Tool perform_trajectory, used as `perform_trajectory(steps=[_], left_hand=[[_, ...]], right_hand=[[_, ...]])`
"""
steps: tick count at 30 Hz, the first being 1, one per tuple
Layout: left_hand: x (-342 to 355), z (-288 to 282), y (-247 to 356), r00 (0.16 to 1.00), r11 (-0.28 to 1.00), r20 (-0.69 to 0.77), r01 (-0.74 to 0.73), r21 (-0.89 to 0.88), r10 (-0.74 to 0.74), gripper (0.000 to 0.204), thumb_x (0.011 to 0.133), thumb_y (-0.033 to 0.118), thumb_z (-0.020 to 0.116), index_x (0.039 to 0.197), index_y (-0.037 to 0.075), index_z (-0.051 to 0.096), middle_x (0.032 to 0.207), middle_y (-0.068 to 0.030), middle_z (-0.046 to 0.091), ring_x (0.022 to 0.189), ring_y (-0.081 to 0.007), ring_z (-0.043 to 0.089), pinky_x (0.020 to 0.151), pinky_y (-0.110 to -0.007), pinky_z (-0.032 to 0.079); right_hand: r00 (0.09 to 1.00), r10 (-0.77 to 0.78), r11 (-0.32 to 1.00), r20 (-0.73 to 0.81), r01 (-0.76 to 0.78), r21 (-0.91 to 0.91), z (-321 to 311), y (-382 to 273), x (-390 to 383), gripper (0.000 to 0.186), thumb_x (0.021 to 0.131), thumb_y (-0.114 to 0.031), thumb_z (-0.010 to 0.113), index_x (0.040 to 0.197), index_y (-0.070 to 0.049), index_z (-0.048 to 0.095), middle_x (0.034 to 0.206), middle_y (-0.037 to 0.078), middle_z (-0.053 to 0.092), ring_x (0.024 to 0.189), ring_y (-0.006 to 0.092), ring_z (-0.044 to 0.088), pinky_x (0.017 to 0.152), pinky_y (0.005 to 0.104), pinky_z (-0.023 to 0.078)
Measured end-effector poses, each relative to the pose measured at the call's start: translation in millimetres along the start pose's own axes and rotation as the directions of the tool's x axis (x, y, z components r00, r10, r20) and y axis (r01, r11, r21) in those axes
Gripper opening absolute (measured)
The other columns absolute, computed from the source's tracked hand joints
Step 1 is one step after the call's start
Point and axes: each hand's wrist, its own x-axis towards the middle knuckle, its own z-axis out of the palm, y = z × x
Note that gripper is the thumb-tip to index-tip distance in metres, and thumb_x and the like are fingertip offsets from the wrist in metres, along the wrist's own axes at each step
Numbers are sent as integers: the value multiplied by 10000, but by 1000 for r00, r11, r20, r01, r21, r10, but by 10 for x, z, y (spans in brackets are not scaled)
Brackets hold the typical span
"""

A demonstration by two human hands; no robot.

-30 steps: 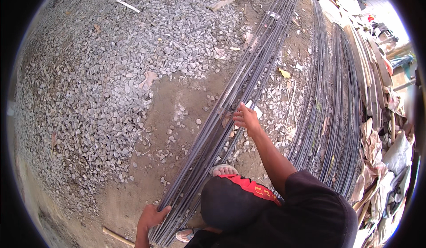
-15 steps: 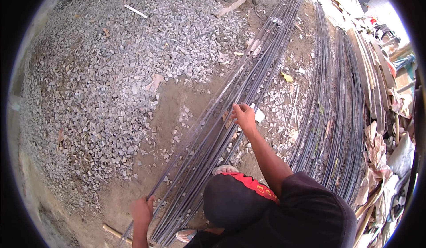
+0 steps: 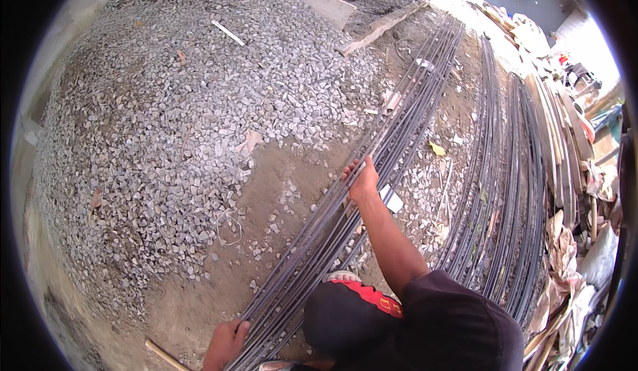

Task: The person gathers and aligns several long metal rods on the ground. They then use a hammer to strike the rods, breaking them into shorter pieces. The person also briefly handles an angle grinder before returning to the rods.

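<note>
Both hands, right hand (image 3: 362, 184) and left hand (image 3: 226, 342), apparently gripping the long steel rods (image 3: 399, 132) (beside gravel (image 3: 166, 118)).

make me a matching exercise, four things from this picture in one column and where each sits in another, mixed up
Things:
1. right hand
2. left hand
3. gravel heap
4. wooden planks

Places:
A. far right, beyond the other rod bundles
B. on the steel rods, farther up the bundle
C. left of the rods, covering the ground
D. on the near end of the rods, at the lower edge

Pairs: 1-B, 2-D, 3-C, 4-A
</note>
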Motion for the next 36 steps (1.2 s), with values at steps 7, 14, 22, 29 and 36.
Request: perform_trajectory(steps=[7, 14, 22, 29, 36], left_hand=[[168, 578, -530, 984, 983, -115, -122, 136, 138, 329, 1038, 294, 526, 923, 1, 622, 701, -257, 610, 697, -487, 629, 631, -510, 478], [485, 642, -227, 987, 993, -147, -48, 108, 64, 319, 1015, 315, 591, 927, 10, 615, 747, -290, 642, 731, -530, 627, 660, -584, 479], [571, 260, -331, 943, 957, -333, 76, 279, 23, 310, 1006, 311, 618, 909, 18, 595, 740, -279, 647, 719, -499, 640, 637, -565, 476], [585, -102, -358, 891, 913, -454, 174, 368, 13, 269, 1014, 272, 611, 897, 33, 567, 723, -250, 640, 693, -482, 637, 607, -557, 473], [684, -81, -448, 901, 894, -426, 125, 429, 78, 276, 1010, 283, 621, 908, 36, 551, 729, -247, 642, 696, -486, 634, 609, -561, 471]], right_hand=[[989, -71, 956, 133, 105, -272, 64, 170, -69, 227, 1081, -296, 468, 1019, -78, 490, 770, 23, 456, 565, 136, 470, 466, 318, 402], [991, -126, 873, 43, 131, -469, 171, 245, 598, 218, 1082, -240, 454, 1015, -43, 519, 728, 57, 496, 575, 184, 534, 467, 365, 469], [989, -37, 848, 146, 108, -519, 511, 481, 456, 243, 1075, -231, 490, 990, -4, 504, 759, 65, 508, 613, 206, 566, 512, 395, 532], [912, -134, 858, 388, 303, -414, 1347, 645, 208, 136, 1029, -125, 474, 976, 0, 481, 743, 94, 520, 580, 213, 555, 483, 408, 520], [956, 70, 833, 286, 102, -544, 1046, 818, 461, 146, 975, -61, 451, 880, 39, 500, 766, 146, 536, 598, 254, 596, 533, 479, 603]])
